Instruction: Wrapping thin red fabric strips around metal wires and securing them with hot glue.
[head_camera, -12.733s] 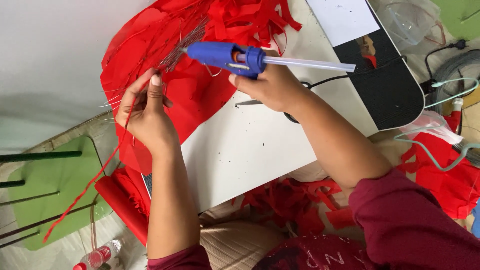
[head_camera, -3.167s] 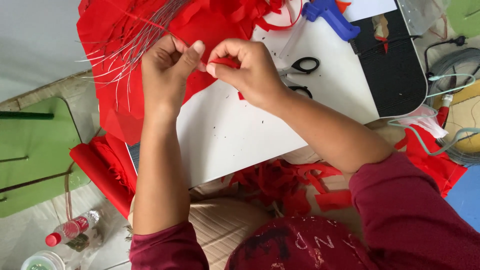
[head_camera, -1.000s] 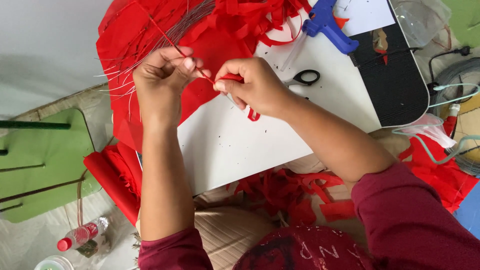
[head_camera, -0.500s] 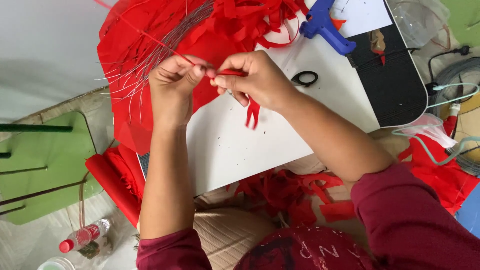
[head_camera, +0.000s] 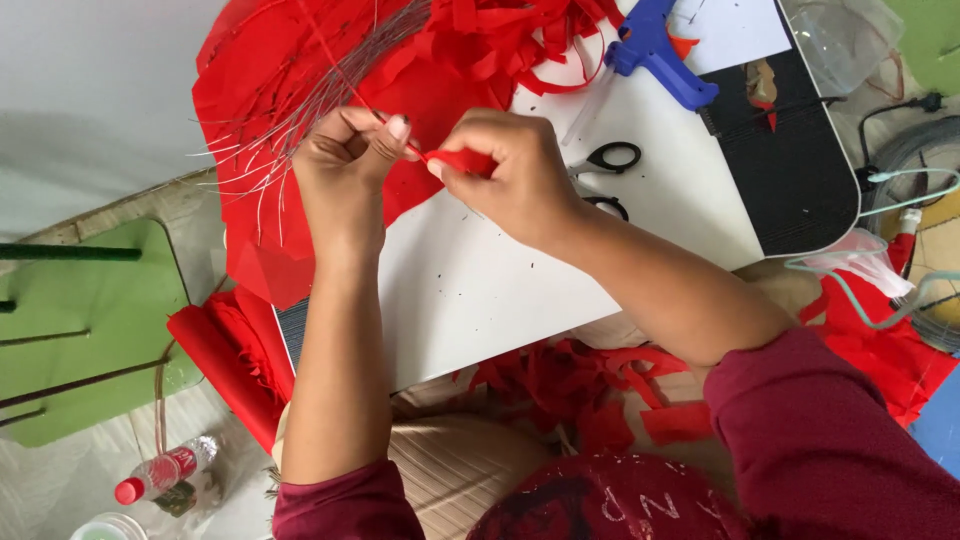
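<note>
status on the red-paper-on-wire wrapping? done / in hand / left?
Done: red paper strips lie cut in a pile; the glue gun and scissors are set down on the white board. In hand: left hand pinches a thin wire, right hand holds a red strip against it. Left: a bundle of bare wires looks unwrapped.

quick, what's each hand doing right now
Left hand: closed, pinching a thin wire.
Right hand: closed, pinching a red paper strip at the wire.
</note>
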